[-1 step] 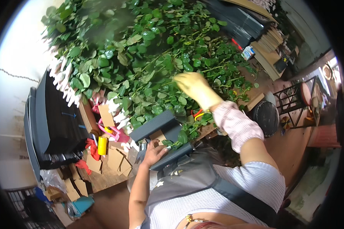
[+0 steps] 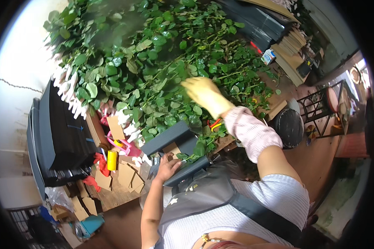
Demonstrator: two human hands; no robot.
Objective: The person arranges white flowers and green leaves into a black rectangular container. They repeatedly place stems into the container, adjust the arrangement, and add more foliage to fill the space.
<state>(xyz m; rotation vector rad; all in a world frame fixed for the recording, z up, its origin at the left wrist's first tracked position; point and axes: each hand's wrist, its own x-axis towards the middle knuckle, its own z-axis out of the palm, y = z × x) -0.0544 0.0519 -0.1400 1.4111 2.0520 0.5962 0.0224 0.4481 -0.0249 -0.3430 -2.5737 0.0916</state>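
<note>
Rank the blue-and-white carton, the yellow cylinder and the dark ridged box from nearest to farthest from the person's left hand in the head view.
From the left hand:
1. Dark ridged box: right at the hand, extending to its right.
2. Yellow cylinder: to the hand's left.
3. Blue-and-white carton: far right, beyond the leafy stems.

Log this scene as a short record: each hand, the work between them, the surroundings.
Left hand: bare, at the left end of an open dark ridged wrapper; exact grip unclear
Right hand: yellow-gloved, over the heap of leafy stems; whether it grips one is unclear
Wrapper contents: leafy sprig, between its panels
Left side: yellow cylinder, brown cardboard pieces, dark stacked sheets
Clothing: gray apron
</note>
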